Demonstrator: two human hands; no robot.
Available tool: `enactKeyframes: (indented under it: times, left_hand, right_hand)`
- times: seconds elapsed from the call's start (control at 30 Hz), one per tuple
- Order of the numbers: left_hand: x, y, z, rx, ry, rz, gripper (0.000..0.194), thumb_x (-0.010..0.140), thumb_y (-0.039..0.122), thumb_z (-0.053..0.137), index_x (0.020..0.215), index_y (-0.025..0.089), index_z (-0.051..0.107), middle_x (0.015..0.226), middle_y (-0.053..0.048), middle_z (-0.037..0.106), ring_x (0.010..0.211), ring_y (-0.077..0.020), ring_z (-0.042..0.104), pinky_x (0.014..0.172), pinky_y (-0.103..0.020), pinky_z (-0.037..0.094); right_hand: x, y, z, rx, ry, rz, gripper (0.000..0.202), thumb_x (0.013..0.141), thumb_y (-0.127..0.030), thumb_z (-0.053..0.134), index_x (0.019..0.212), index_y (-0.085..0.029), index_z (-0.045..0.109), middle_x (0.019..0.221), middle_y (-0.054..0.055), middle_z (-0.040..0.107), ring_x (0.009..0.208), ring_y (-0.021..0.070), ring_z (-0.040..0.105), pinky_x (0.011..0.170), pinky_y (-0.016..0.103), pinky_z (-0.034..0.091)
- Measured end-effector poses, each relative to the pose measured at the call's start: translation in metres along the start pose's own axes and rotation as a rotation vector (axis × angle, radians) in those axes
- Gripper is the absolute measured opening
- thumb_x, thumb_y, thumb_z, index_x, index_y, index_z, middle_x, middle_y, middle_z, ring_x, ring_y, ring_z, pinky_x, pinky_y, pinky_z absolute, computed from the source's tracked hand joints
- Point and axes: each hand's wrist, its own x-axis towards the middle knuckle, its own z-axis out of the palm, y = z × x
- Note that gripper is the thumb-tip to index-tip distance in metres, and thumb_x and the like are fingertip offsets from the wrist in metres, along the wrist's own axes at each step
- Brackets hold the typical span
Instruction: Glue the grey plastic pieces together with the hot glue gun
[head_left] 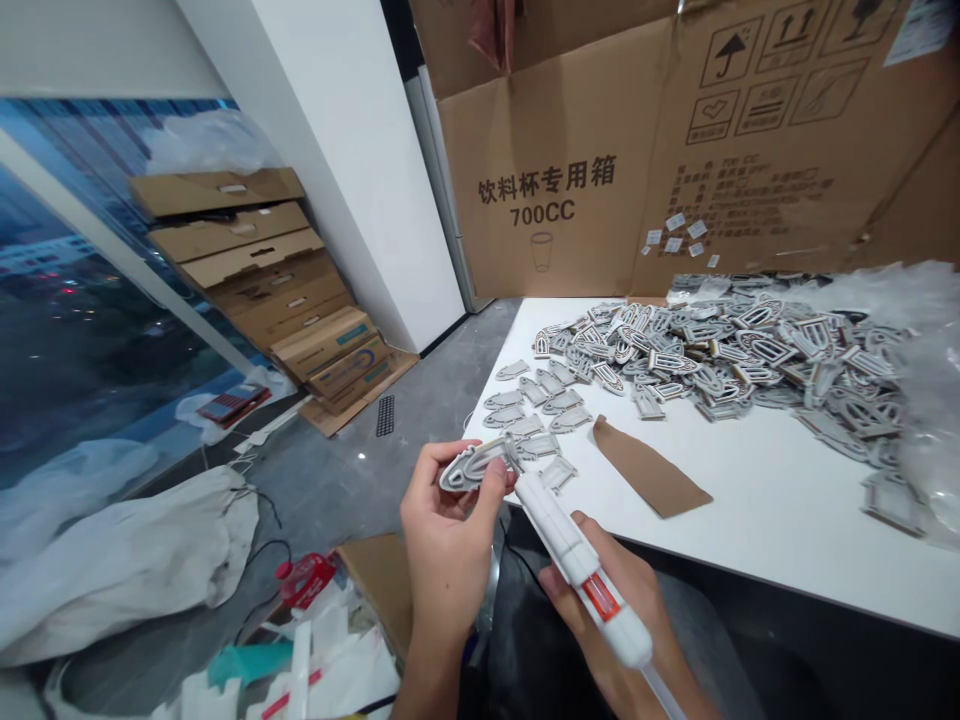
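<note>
Between its thumb and fingers, my left hand (454, 530) pinches a grey arch-shaped piece (471, 467). My right hand (611, 590) is wrapped round a white handheld tool (556, 528) with a red-orange window, and a pale rod or cord runs from its rear end. The tool's narrow tip meets the right end of the piece; whether they touch cannot be made out. Just beyond my left hand, several similar pieces (564, 401) lie in loose rows on the white table (727, 480). A large heap of such pieces (757, 350) covers the back right of the table.
A torn strip of brown cardboard (649, 468) lies on the table. A large cardboard box (555, 130) stands behind it, with clear plastic (934, 400) at the right. Lower left are a box of scraps (379, 575), a red bottle (306, 580) and a white sack (135, 560).
</note>
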Motion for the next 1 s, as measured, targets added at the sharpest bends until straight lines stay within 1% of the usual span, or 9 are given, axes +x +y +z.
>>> enactKeyframes:
  times: [0.1,0.2,0.33,0.43,0.57,0.7,0.87,1.0]
  left_hand:
    - [-0.0007,0.0015,-0.0003,0.018,-0.004,-0.006,0.021,0.085,0.025,0.087,0.098,0.019,0.072,0.086,0.000,0.079,0.073,-0.0148,0.080,0.065,-0.019,0.064]
    - [-0.0011,0.0025,-0.0002,0.020,0.000,-0.007,0.021,0.085,0.026,0.088,0.098,0.019,0.072,0.087,0.000,0.080,0.073,-0.0158,0.080,0.066,-0.020,0.065]
    - [-0.0014,0.0023,-0.0003,0.005,0.000,-0.012,0.021,0.085,0.025,0.088,0.098,0.019,0.072,0.087,0.000,0.081,0.072,-0.0156,0.081,0.065,-0.020,0.065]
    - [-0.0012,0.0016,-0.0005,0.003,-0.003,-0.014,0.020,0.085,0.024,0.088,0.097,0.019,0.072,0.086,0.001,0.080,0.071,-0.0145,0.080,0.064,-0.018,0.065]
    - [-0.0006,0.0006,0.0004,0.001,-0.002,-0.008,0.020,0.084,0.023,0.088,0.096,0.019,0.072,0.086,0.001,0.080,0.071,-0.0135,0.080,0.064,-0.017,0.064]
    - [-0.0010,0.0003,0.0015,-0.003,-0.009,-0.012,0.020,0.084,0.023,0.088,0.095,0.019,0.072,0.087,0.001,0.081,0.072,-0.0141,0.081,0.066,-0.018,0.066]
    - [-0.0012,0.0010,0.0016,0.005,-0.006,-0.011,0.021,0.084,0.023,0.088,0.096,0.019,0.071,0.088,0.000,0.081,0.073,-0.0158,0.081,0.066,-0.020,0.067]
    - [-0.0004,-0.0005,0.0006,-0.002,-0.004,-0.017,0.022,0.084,0.024,0.089,0.096,0.019,0.072,0.089,-0.001,0.082,0.074,-0.0174,0.082,0.068,-0.023,0.068]
  right_hand:
    - [0.0006,-0.0035,0.0003,0.015,-0.009,0.010,0.024,0.106,-0.045,0.058,0.092,-0.026,0.061,0.074,-0.003,0.064,0.061,0.0172,0.061,0.063,0.025,0.053]
    - [0.0009,-0.0060,0.0004,0.027,-0.025,0.035,0.023,0.107,-0.045,0.058,0.095,-0.025,0.061,0.074,-0.003,0.063,0.062,0.0167,0.062,0.063,0.024,0.053]
    - [0.0012,-0.0074,0.0006,0.031,-0.001,0.039,0.026,0.107,-0.046,0.056,0.099,-0.024,0.066,0.077,-0.001,0.066,0.064,0.0180,0.064,0.065,0.025,0.054]
    - [0.0015,-0.0057,0.0011,0.013,0.008,0.049,0.026,0.106,-0.046,0.058,0.095,-0.024,0.066,0.074,-0.001,0.065,0.062,0.0180,0.064,0.063,0.025,0.055]
    - [0.0023,-0.0016,0.0017,-0.010,0.001,0.029,0.022,0.102,-0.040,0.060,0.090,-0.024,0.068,0.070,0.001,0.066,0.058,0.0200,0.065,0.061,0.027,0.056]
    - [0.0034,-0.0002,0.0013,0.002,-0.008,0.029,0.021,0.101,-0.038,0.060,0.089,-0.024,0.070,0.069,0.003,0.066,0.057,0.0216,0.066,0.059,0.028,0.057]
    - [0.0034,-0.0011,0.0004,0.018,-0.013,0.042,0.023,0.101,-0.038,0.060,0.083,-0.025,0.066,0.064,0.001,0.061,0.052,0.0209,0.063,0.055,0.028,0.055]
    - [0.0028,-0.0011,0.0001,0.028,-0.030,0.070,0.030,0.103,-0.042,0.057,0.078,-0.027,0.062,0.060,0.000,0.057,0.050,0.0198,0.059,0.052,0.027,0.052]
